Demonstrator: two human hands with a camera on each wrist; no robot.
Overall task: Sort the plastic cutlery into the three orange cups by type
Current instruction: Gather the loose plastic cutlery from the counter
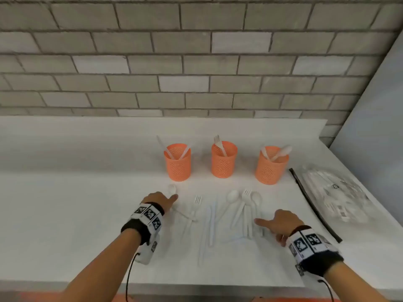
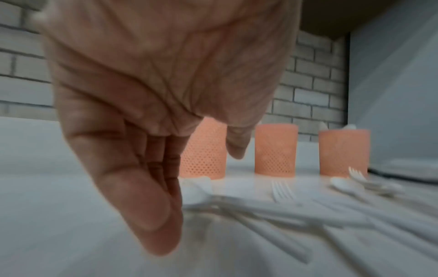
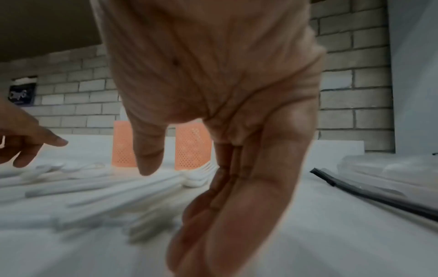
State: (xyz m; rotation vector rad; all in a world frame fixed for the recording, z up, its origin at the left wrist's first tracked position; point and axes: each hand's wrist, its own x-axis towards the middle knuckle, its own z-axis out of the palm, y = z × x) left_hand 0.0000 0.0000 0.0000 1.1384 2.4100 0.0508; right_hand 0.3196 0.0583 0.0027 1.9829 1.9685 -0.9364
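Both hands low over loose cutlery [image 1: 218, 216] on counter [image 1: 65, 214], nothing held.
L hand [image 1: 158, 201] & R hand [image 1: 281, 223]: fingers straight, thumbs out. 3 cups [image 1: 223, 159] in row behind pile, each w/ a few pcs inside.

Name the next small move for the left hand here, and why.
Probably pinch the loose white plastic spoon just ahead of the left hand, which hovers empty with fingers relaxed, then carry it to the right orange perforated cup, which already holds spoons.
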